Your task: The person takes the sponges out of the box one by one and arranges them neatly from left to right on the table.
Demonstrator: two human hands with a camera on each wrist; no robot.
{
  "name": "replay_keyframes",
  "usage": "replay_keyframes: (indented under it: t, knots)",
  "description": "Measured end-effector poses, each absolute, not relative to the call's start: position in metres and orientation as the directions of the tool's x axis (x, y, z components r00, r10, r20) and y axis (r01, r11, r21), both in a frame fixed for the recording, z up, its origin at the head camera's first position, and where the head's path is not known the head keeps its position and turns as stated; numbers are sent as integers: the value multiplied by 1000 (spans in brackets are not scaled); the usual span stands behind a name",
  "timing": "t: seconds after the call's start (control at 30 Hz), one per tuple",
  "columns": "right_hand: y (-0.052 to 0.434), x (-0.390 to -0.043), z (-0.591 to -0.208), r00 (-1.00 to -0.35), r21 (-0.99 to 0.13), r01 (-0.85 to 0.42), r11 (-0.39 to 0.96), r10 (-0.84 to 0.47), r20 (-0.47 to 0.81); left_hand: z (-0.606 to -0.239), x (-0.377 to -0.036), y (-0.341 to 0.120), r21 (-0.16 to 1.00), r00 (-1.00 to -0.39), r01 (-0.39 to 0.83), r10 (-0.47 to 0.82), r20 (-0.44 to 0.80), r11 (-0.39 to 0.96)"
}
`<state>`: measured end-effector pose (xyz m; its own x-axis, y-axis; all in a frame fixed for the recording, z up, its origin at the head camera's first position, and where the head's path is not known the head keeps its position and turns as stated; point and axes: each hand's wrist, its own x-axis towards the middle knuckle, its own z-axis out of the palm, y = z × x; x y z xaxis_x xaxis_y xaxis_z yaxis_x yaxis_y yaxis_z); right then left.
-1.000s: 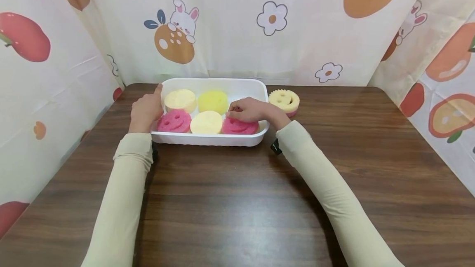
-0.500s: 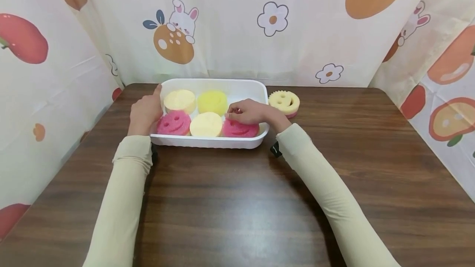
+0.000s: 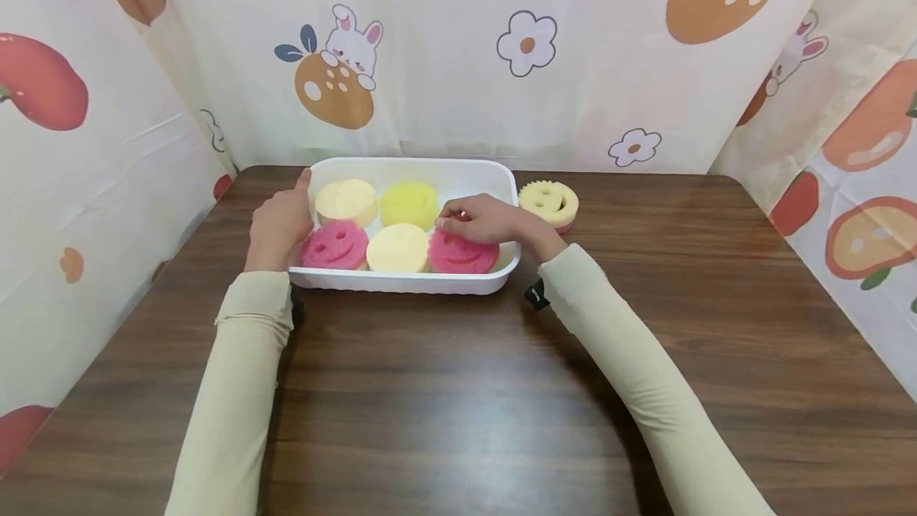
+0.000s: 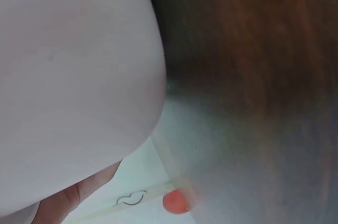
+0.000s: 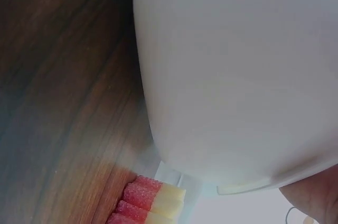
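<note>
A white tray (image 3: 404,283) stands at the far middle of the brown table. It holds two pale yellow sponges (image 3: 347,199), a bright yellow one (image 3: 410,201) and two pink smiley sponges (image 3: 334,245). My left hand (image 3: 282,220) grips the tray's left rim, thumb over the edge. My right hand (image 3: 481,218) lies over the front right pink sponge (image 3: 462,255), fingertips curled on its far edge. In the wrist views the tray wall (image 5: 237,76) fills the frame, blurred.
A pale yellow smiley sponge (image 3: 548,201) with a pink underside lies on the table (image 3: 458,388) just right of the tray; its edge (image 5: 150,205) also shows in the right wrist view. Patterned curtains close in the back and both sides.
Both hands keep their places on the tray rim and the pink sponge. The head view has shifted slightly, so the tray sits a little lower in frame.
</note>
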<state>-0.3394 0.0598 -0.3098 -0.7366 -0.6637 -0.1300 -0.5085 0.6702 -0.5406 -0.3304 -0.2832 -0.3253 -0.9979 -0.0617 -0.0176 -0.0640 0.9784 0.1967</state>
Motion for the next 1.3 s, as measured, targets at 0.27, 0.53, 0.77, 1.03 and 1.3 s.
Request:
replay_keyframes:
  t: [0.27, 0.53, 0.77, 1.03, 1.3]
  knots:
    - [60, -341, -311, -750, -556, -503, 662, -654, -99, -325, -331, -282, 191, -997, -71, -71, -9, 979]
    - [62, -341, -310, -757, -566, -497, 658, -648, -89, -327, -331, -280, 201, -997, -71, -69, -18, 977]
    - [62, -342, -310, -768, -564, -497, 659, -637, -66, -326, -333, -281, 186, -998, -64, -65, -1, 980]
    - [61, -344, -308, -782, -568, -502, 652, -622, -23, -323, -334, -281, 194, -998, -64, -66, 2, 979]
    - [63, -344, -310, -791, -574, -491, 655, -612, -22, -326, -334, -281, 179, -998, -56, -53, -21, 982]
